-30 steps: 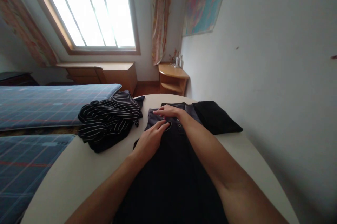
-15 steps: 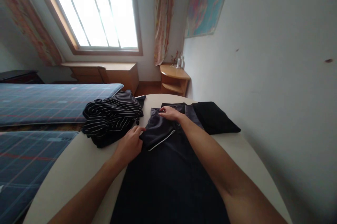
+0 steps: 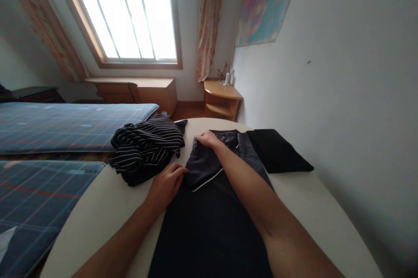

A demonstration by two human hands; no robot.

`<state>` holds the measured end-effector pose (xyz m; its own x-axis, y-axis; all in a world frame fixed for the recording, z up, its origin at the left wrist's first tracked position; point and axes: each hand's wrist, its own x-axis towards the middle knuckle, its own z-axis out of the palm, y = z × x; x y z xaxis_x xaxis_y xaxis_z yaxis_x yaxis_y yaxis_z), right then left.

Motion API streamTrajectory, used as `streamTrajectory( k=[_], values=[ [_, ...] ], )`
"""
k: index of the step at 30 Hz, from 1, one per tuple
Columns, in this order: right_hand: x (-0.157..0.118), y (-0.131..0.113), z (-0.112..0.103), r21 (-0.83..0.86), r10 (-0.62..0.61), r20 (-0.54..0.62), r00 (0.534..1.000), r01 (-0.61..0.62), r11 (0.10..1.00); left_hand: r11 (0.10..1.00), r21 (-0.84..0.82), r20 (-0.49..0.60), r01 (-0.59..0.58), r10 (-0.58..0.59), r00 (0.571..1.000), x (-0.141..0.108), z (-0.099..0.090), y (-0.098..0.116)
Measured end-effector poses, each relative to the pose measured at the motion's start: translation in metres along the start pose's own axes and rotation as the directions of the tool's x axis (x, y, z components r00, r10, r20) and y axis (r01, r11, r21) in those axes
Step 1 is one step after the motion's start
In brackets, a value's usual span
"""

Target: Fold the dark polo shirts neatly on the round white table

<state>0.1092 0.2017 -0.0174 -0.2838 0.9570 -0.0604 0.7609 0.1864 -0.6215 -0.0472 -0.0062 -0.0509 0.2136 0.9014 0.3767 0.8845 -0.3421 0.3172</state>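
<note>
A dark shirt (image 3: pixel 215 221) lies lengthwise before me, one short sleeve with white edging (image 3: pixel 207 171) folded inward over its body. My right hand (image 3: pixel 207 139) reaches across to the far left corner of the shirt near the collar, thumb and fingers closed on the cloth. At the shirt's left edge, beside the folded sleeve, my left hand (image 3: pixel 168 180) pinches the fabric with its fingertips; the thumb is partly hidden. Part of the collar is covered by my right forearm.
Left of the shirt, a heap of black striped clothing (image 3: pixel 146 147) sits on the pale round table (image 3: pixel 88 217). A folded black garment (image 3: pixel 281 152) lies at right. Plaid mattresses (image 3: pixel 65 125) adjoin the left side, and a white wall (image 3: pixel 355 108) stands at right.
My right hand has shifted to the shirt's outer left corner, and the folded upper edge looks straighter. The left hand stays at the left edge. The camera view has moved slightly.
</note>
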Motion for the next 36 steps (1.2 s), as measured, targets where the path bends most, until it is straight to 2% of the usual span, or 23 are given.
streamTrajectory(
  k=[5,9,15,19,23,29,32,36],
  values=[
    [0.013,-0.003,0.007,0.175,0.01,-0.078,0.997,0.004,0.985,0.99,0.003,-0.057,0.143,-0.142,0.988,0.001,-0.001,-0.002],
    [0.018,0.0,0.018,0.273,0.02,-0.136,0.99,0.018,0.962,0.975,-0.012,-0.033,0.223,-0.223,0.974,0.002,-0.001,-0.001],
    [0.016,0.003,0.035,0.319,-0.005,-0.137,0.991,0.05,0.946,0.959,0.064,0.042,0.276,-0.279,0.959,0.002,-0.002,0.004],
    [0.013,0.002,0.036,0.312,-0.047,-0.13,0.99,0.086,0.946,0.945,0.092,0.036,0.315,-0.319,0.947,0.002,-0.003,0.003],
    [0.008,0.006,0.023,0.246,-0.087,-0.089,0.992,0.107,0.963,0.952,0.077,0.027,0.295,-0.298,0.954,0.001,-0.002,0.001],
    [-0.013,0.013,-0.007,0.022,-0.177,0.009,0.984,0.177,0.984,0.96,0.069,0.021,0.271,-0.272,0.962,0.001,0.0,0.0],
    [-0.032,0.013,-0.017,-0.135,-0.194,-0.035,0.98,0.188,0.973,0.964,0.079,0.018,0.253,-0.255,0.967,0.001,0.0,0.0],
    [-0.057,0.016,-0.018,-0.296,-0.124,-0.104,0.987,0.088,0.951,0.971,0.075,-0.032,0.226,-0.224,0.974,0.001,0.0,0.003]
  ],
)
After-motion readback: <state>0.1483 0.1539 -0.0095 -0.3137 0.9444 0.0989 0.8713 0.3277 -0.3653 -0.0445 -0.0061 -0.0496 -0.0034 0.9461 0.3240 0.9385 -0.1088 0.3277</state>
